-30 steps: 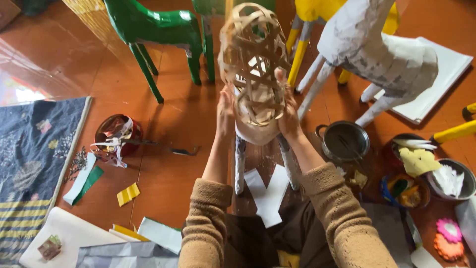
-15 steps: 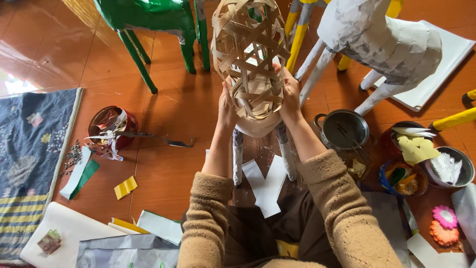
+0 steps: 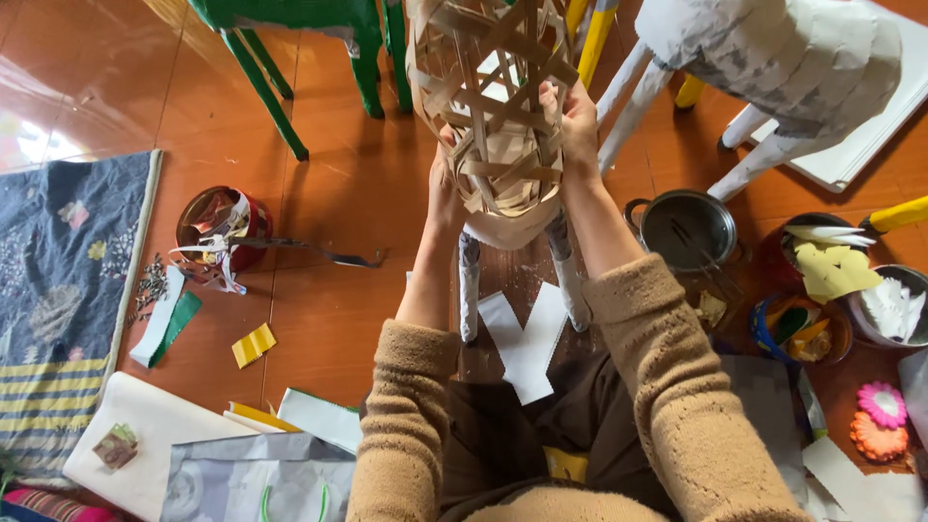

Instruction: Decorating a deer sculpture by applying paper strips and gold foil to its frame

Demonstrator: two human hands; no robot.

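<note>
Both hands hold up a woven-strip animal frame [image 3: 498, 106] over the wooden floor [image 3: 329, 193]. Left hand [image 3: 447, 193] mostly hidden behind the frame, pressed to its side; grip clenched on it, as far as visible. Right hand [image 3: 572, 121] has fingers hooked through the open lattice, grasping the strips. Progress, judging by looks: the upper body is bare weave, only the lower end [image 3: 503, 227] and two paper-wrapped legs [image 3: 469, 285] are covered, so most papering seems left. White paper pieces [image 3: 527, 338] lie under the frame. Around: finished white paper-covered animal [image 3: 793, 58] right, green one [image 3: 290, 39] left, metal pot [image 3: 688, 227], red tin with scraps [image 3: 220, 227], bowls of paper bits [image 3: 831, 271]. The neighbouring figures' legs crowd the frame closely.
</note>
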